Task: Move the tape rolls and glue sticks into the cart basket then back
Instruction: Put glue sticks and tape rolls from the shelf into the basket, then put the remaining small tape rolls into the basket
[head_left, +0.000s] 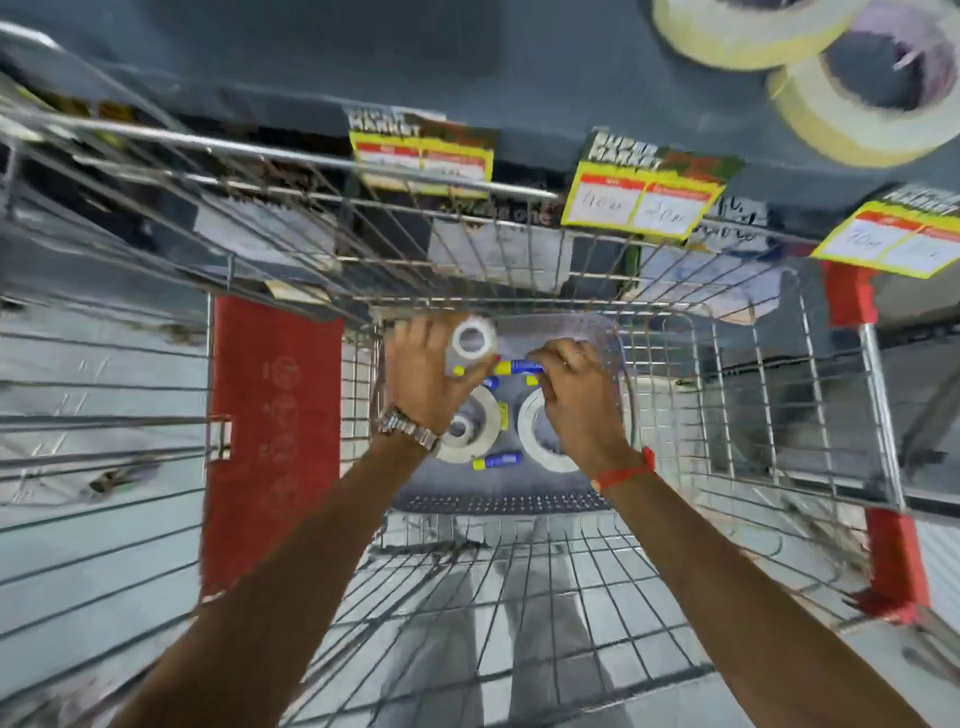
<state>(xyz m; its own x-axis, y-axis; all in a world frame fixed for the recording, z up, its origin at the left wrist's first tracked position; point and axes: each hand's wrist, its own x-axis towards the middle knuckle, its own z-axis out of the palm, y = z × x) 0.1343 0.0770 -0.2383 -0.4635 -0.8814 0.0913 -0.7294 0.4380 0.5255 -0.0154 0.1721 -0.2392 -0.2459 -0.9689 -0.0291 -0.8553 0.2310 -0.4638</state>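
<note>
I look down into a wire cart basket. My left hand holds a small clear tape roll lifted above the basket floor. My right hand pinches a blue and yellow glue stick by its end. Below the hands lie two white tape rolls on a grey mat, with another glue stick between them. More glue sticks show partly under the hands.
Two large yellowish tape rolls rest on the dark shelf at top right. Yellow price tags hang along the shelf edge. Red cart corners and a red panel flank the basket.
</note>
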